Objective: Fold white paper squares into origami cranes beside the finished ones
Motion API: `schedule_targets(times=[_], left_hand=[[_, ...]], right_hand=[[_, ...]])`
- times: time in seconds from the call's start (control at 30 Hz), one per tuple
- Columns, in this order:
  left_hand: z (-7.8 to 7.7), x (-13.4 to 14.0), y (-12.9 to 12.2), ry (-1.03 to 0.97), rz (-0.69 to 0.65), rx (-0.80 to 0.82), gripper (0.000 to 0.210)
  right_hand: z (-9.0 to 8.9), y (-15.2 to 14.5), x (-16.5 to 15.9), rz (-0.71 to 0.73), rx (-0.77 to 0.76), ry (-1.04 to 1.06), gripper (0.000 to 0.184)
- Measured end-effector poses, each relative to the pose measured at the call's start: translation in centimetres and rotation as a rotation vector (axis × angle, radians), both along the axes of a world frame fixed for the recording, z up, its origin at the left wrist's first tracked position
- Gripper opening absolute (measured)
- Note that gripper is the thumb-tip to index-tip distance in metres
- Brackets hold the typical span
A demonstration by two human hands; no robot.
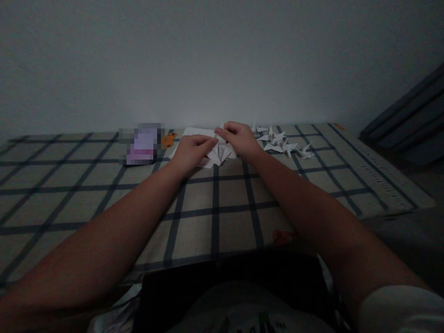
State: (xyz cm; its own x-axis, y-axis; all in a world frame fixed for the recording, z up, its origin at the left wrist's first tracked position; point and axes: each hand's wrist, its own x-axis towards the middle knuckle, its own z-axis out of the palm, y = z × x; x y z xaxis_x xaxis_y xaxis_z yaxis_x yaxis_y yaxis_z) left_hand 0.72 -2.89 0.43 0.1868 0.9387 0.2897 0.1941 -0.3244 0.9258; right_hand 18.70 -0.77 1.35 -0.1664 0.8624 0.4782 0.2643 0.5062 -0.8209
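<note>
Between my two hands is a white origami crane [220, 152], partly folded, with pointed flaps spreading toward me. My left hand [192, 151] pinches its left side between thumb and fingers. At its upper part, my right hand [239, 138] grips the paper with thumb and forefinger. White paper sheets [199, 132] lie flat under and behind the hands. Just right of my right hand stands a group of finished paper cranes [277, 138], several of them close together.
A phone [141, 144] with a blurred screen is at the left, beside an orange figure printed on the cloth [169, 139]. The checked tablecloth [194, 231] covers the table up to the pale wall [222, 60]. Dark slatted furniture [409, 111] stands at the right.
</note>
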Motion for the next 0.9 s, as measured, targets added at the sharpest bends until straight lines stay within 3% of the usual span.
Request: schedule_targets(times=[0.13,0.47,0.67,0.9], left_hand=[[-0.1,0.2,0.1,-0.077,-0.035,-0.055,0.038],[0.0,0.4,0.5,-0.161,0.053,0.102,0.032],[0.1,0.3,0.6,-0.162,0.111,0.110,0.026],[0.4,0.1,0.4,-0.133,0.126,0.120,0.027]], right_hand=[[0.1,0.0,0.0,0.020,-0.030,0.049,0.052],[-1.1,1.1,-0.3,0.235,-0.244,0.248,0.031],[-0.8,0.7,-0.2,0.210,-0.211,0.244,0.024],[-0.6,0.4,0.0,0.261,-0.198,0.173,0.029]])
